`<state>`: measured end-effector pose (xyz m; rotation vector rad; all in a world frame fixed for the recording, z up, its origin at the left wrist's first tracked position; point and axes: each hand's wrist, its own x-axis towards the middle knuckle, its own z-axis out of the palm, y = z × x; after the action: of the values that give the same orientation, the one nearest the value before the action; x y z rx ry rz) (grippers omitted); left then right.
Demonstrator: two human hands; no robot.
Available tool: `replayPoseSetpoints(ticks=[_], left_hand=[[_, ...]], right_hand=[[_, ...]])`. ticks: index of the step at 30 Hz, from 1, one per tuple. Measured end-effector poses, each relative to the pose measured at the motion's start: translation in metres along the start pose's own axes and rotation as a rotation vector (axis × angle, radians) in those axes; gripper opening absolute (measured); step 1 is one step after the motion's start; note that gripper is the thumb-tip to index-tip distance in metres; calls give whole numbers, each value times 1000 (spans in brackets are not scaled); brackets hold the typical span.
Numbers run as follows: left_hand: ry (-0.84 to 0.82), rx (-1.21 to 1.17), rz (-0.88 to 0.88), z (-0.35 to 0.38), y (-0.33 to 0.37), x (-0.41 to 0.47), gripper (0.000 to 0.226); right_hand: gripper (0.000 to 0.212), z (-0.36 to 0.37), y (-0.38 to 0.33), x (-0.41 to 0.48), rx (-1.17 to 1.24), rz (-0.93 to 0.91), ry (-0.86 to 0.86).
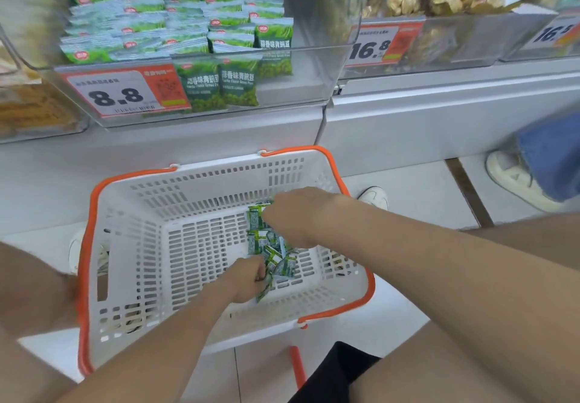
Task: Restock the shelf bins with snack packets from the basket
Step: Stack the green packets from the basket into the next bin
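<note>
Gripping small green-and-white snack packets (pixel 273 255) with both hands inside white perforated plastic basket (pixel 150 214) with orange handles, set on floor below shelf. Left hand (pixel 248 280) curled round packets at near edge of heap; right hand (pixel 292 217) clenched on packets at far edge. Above, clear plastic shelf bin (pixel 314 41) stacked with green packets (pixel 201 85).

Pale tiled floor (pixel 417 190), grey shelf base (pixel 439 120), bright even light
</note>
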<state>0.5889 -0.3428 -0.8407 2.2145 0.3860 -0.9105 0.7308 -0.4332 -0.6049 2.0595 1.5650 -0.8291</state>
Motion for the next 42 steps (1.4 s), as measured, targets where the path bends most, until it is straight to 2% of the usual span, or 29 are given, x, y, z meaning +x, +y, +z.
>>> replayPoseSetpoints(ticks=[5,9,11,13,15,17,19,21,23,28,31,34,36,38,39,40,42], left_hand=[[51,-538,-84,-66,29,-33,25],[208,-1011,-78,-121,67,-66,25],[225,-1179,-44,-145,83,-83,21],[248,-1244,-18,-165,94,-100,19],[313,-1254,18,-183,98,-113,21],[376,-1210,81,-198,98,-128,31],[432,-981,183,-208,97,-141,38],[473,-747,298,-213,97,-151,31],[498,-733,345,-215,99,-155,20],[599,-845,345,-215,105,-154,22],[717,-790,383,-220,110,-157,21],[963,-625,368,-227,118,-161,31],[1178,-438,411,-230,124,-165,32],[1409,-185,525,-234,128,-170,22],[1503,-47,547,-236,128,-172,14],[1561,71,547,-239,126,-171,8],[1571,230,521,-246,123,-167,14]], right_hand=[[23,-26,6,-9,-29,-9,95],[58,-36,18,-7,89,-14,126],[68,-39,23,-7,168,-17,192],[58,-42,26,-8,303,-9,320],[38,-49,29,-10,422,28,449],[26,-59,32,-15,554,76,532],[22,-69,33,-22,782,88,547],[15,-74,32,-28,981,82,548],[12,-78,31,-31,1068,73,544],[15,-80,30,-32,1121,93,562],[17,-87,30,-36,1059,32,663],[10,-102,32,-47,798,47,820],[12,-113,32,-57,605,122,1067],[14,-124,35,-66,539,169,1370],[18,-129,40,-67,536,182,1449],[21,-134,46,-67,536,214,1454],[26,-140,62,-59,480,313,1323]])
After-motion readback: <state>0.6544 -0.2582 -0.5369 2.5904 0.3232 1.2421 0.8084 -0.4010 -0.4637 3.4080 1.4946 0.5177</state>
